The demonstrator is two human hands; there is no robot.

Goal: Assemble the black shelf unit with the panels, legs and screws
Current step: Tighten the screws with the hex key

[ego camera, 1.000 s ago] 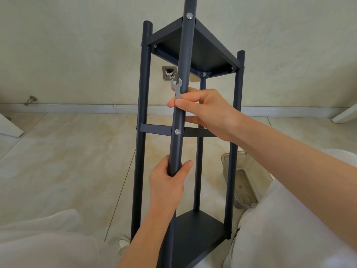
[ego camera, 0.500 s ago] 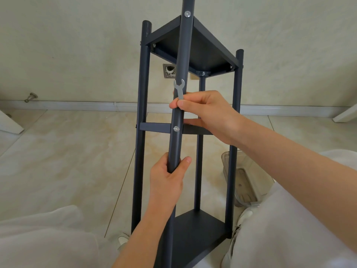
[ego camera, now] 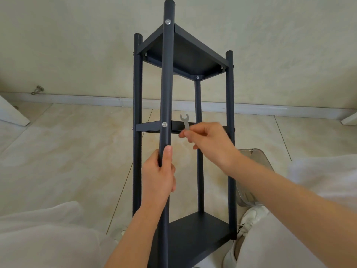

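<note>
The black shelf unit point(ego camera: 185, 55) stands between my knees with three panels fixed to several round legs. My left hand point(ego camera: 158, 175) grips the nearest leg point(ego camera: 167, 78) below the middle panel point(ego camera: 148, 127). Silver screw heads show on that leg at the top panel point(ego camera: 167, 21) and at the middle panel point(ego camera: 164, 124). My right hand point(ego camera: 210, 144) pinches a small grey flat wrench point(ego camera: 185, 121) to the right of the near leg, just in front of the middle panel. The bottom panel point(ego camera: 195, 233) lies low between my legs.
A clear plastic container point(ego camera: 253, 171) sits on the tiled floor to the right behind my right arm. A metal door stop point(ego camera: 37, 90) sticks out of the skirting at left. White board edges show at far left point(ego camera: 11, 115) and far right point(ego camera: 349, 118).
My right hand let go of the near leg and moved right and down with the wrench. The view tilted, showing the leg's top end. My left hand kept its grip.
</note>
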